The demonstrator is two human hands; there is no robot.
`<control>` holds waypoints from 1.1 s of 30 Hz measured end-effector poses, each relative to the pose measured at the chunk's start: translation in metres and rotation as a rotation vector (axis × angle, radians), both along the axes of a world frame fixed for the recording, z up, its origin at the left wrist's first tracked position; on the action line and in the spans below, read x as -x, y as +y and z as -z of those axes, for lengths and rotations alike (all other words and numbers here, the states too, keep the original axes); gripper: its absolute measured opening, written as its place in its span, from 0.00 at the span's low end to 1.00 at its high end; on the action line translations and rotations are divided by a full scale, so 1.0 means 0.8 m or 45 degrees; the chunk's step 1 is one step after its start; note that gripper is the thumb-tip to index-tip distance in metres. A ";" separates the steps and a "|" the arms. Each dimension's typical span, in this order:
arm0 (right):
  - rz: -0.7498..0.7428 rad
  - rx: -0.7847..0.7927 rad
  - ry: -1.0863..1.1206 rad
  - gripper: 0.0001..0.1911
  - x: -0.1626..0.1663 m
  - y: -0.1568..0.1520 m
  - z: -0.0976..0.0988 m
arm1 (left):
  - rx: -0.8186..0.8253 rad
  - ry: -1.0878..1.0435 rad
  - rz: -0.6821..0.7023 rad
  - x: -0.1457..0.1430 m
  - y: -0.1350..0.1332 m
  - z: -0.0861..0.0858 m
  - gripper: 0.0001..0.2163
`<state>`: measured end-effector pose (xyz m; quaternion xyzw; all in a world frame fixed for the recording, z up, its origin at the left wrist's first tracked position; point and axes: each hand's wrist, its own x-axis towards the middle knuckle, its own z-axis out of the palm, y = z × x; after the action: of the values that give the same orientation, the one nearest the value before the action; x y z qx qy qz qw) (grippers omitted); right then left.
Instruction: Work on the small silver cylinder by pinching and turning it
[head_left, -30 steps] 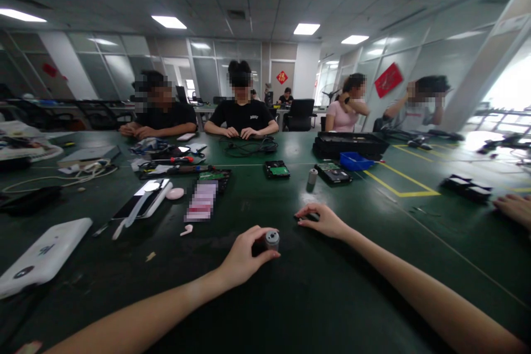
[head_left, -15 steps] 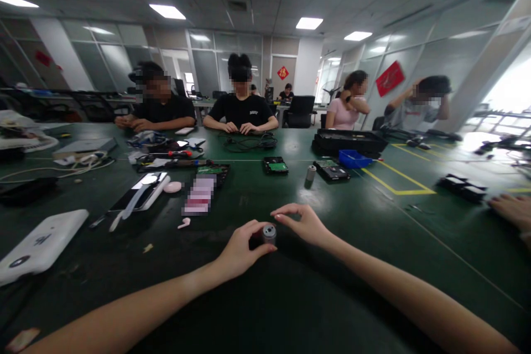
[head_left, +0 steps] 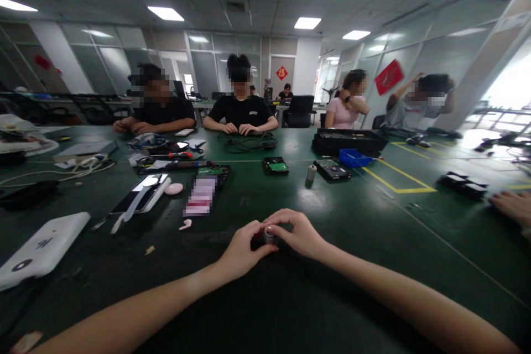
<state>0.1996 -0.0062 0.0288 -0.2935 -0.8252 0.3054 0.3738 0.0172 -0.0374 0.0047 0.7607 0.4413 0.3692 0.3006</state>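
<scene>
Head view: a small grey cylinder [head_left: 269, 238] is worked on by two bare hands above the near part of the green table [head_left: 352, 221].
Left hand [head_left: 238, 250]: the cylinder is grasped from the side, with the thumb placed on the near side and the forefinger curled behind.
Right hand [head_left: 302, 234]: the fingertips are bent together and placed at the cylinder's top; whether anything is pinched between them cannot be told.
Cylinder position: it is held upright between the hands; its base is partly covered by the thumb.
Second cylinder [head_left: 311, 172]: it is stood upright farther back, just beside a hard drive [head_left: 332, 169].
Step in hand: top-end handling, as judged from the fingertip placement.
Next move: a steady left-hand grasp and fine right-hand fingertip control are judged to be called for, with tilting avoided.
</scene>
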 end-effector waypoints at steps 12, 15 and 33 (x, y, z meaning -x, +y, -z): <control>-0.042 0.069 0.093 0.16 -0.003 -0.008 0.002 | -0.027 -0.079 0.030 0.000 0.005 0.011 0.14; -0.136 0.098 0.099 0.18 -0.007 -0.010 -0.001 | -0.012 -0.080 0.029 0.000 0.005 0.011 0.15; 0.074 0.144 0.186 0.07 0.006 -0.006 0.002 | -0.006 -0.010 0.005 0.001 0.001 0.005 0.11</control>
<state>0.1948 -0.0109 0.0273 -0.3150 -0.7683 0.3610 0.4245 0.0163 -0.0364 0.0006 0.7607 0.4378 0.3727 0.3012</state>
